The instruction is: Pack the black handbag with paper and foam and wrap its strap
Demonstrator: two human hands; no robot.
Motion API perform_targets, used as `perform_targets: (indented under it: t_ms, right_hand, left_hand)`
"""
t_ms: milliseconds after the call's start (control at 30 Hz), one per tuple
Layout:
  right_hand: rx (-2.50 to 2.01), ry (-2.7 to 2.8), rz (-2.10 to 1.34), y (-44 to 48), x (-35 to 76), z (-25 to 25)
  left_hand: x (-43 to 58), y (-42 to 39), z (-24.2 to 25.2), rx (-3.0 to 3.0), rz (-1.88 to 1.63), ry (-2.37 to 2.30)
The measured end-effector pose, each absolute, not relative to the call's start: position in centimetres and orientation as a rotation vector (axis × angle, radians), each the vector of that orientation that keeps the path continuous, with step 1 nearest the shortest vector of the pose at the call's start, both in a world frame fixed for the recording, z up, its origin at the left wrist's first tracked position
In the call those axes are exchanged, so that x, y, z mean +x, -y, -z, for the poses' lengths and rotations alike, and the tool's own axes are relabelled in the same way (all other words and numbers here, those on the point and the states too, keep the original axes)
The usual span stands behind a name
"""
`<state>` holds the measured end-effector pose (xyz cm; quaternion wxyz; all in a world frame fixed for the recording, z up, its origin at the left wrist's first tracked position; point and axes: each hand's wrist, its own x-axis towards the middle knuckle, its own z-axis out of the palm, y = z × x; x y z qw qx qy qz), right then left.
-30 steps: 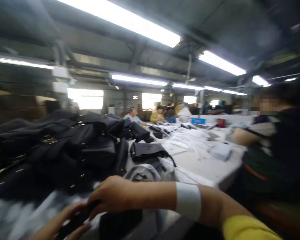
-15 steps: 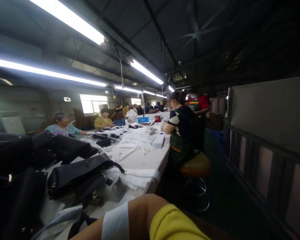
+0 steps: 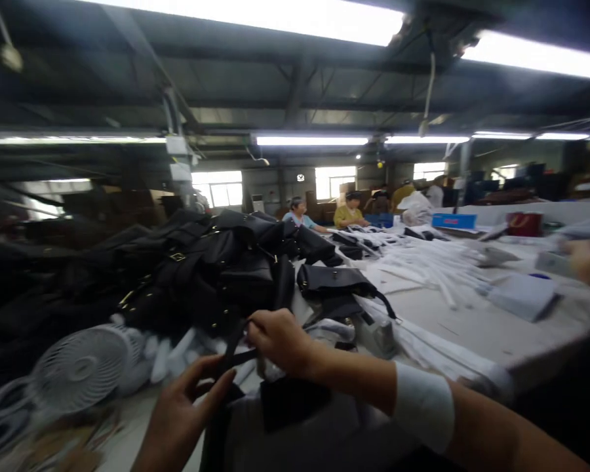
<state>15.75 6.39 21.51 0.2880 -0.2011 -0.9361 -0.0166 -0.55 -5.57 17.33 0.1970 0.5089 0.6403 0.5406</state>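
Note:
My right hand (image 3: 281, 342) is closed in a pinch on a narrow black strap (image 3: 240, 357). From the lower left, my left hand (image 3: 184, 403) has its thumb and fingers around the other part of the same strap. Below both hands lies a dark bag (image 3: 295, 403), its lower part lost in shadow at the bottom edge. Just beyond, a heap of black bags (image 3: 216, 262) with gold-coloured fittings covers the table. One black bag with a strap (image 3: 337, 280) lies apart from the heap, to the right of my right hand.
A white fan (image 3: 81, 370) stands at the left. White strips (image 3: 432, 262) spread over the table, near a white box (image 3: 521, 295) and a blue box (image 3: 453, 221). Two persons (image 3: 351, 211) sit across the table; another person's hand (image 3: 587, 261) shows at right.
The view has swung left and down. My hands and the strap have come into sight; before, only my arm with its white band and yellow sleeve showed.

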Motion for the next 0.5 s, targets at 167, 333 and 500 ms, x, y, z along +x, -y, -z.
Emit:
perform_targets:
  t_ms: [167, 333, 500]
  right_hand:
    - [-0.351, 2.497, 0.022, -6.7, 15.7, -23.1]
    - [-0.22, 2.64, -0.487, -6.7, 15.5, -24.7]
    - [-0.616, 2.038, -1.106, -8.2, 15.4, -25.1]
  left_hand:
    - [0.0, 4.7, -17.6, 1.557, -1.441, -1.737]
    - [-0.1, 4.7, -17.5, 1.585, -1.429, -1.739]
    - [-0.4, 5.0, -17.3, 1.511, -1.416, -1.721]
